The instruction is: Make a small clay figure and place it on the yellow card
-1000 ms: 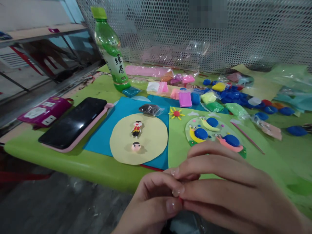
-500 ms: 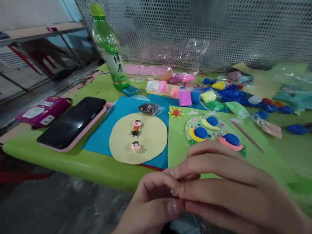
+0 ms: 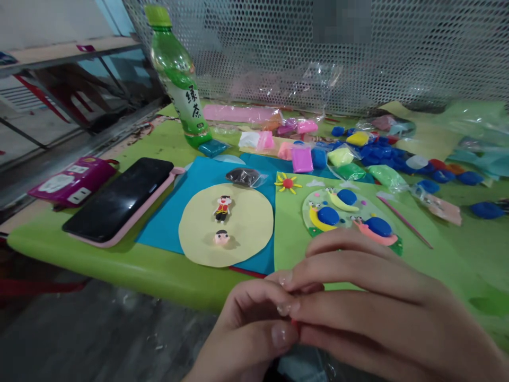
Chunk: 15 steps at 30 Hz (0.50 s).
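Note:
Close to the camera, just off the table's front edge, my left hand and my right hand meet at the fingertips. Between them a small bit of red modelling clay shows; most of it is hidden by the fingers. My left thumb and bent forefinger pinch it, and my right fingertips press against it from the other side. Beyond the hands, a round cream card bears a small clay figure in red and black and a clay head with black hair. A green card carries clay snails with blue shells.
A phone and a purple pouch lie at left. Behind stands a green tea bottle. Bagged clay and blue clay pieces are spread along the back, before a perforated metal panel. A pink stick rests at right.
The view has shifted very slightly. Both hands stay together around the red clay, with only tiny finger movement; everything on the table stays in place.

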Motion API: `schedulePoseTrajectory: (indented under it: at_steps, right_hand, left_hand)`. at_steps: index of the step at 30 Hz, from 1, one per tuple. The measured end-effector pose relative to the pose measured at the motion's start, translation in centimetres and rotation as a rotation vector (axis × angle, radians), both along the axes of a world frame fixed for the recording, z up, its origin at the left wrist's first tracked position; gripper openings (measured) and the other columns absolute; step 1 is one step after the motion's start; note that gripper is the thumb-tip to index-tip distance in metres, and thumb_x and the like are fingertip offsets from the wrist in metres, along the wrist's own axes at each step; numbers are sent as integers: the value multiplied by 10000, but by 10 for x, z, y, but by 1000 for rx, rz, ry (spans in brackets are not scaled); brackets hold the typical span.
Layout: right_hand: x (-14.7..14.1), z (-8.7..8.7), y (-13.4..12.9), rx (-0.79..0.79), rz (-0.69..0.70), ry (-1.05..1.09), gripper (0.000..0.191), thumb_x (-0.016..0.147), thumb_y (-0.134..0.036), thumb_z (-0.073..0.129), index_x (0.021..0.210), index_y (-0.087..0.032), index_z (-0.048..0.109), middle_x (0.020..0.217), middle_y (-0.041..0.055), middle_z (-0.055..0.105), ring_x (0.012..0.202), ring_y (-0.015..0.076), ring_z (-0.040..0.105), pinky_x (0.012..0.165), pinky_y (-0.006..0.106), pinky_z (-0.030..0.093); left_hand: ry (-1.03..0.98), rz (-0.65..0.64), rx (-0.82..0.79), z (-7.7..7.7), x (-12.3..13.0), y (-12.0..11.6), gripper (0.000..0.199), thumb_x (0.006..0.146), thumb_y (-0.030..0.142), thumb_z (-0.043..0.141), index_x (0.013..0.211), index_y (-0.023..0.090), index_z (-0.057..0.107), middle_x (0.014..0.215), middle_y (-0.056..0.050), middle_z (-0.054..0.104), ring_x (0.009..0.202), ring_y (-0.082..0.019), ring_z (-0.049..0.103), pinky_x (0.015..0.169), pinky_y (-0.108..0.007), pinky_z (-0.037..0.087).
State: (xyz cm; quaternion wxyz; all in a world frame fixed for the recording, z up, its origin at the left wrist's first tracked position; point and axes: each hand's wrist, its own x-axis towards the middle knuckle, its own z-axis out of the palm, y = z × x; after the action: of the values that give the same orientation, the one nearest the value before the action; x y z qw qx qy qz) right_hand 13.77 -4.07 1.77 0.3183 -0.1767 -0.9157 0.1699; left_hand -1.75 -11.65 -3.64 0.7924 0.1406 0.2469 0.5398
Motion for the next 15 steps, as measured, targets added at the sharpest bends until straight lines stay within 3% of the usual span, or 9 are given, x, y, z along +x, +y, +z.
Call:
schedulePoseTrajectory:
  at_steps: [5, 15]
  right_hand:
    - [1, -2, -2, 24, -11, 33, 61, 863, -249, 637, 875, -208, 680, 931, -64, 719, 859, 43, 634, 860, 124, 486]
    - [2, -6, -1, 27, -23, 27, 133, 908, -211, 541, 855, -246, 658, 987, -112, 695, 890, 72, 607, 858, 123, 471]
  left_hand:
    - [-8, -12, -13, -1, -1, -3, 131, 663, 236, 781, 782, 233, 725, 769, -6, 663, 787, -148, 611, 725, -231, 475]
    - [-35, -9, -16, -1, 2, 1, 137, 660, 219, 786, 783, 215, 725, 722, 6, 634, 673, -95, 561, 670, -185, 456]
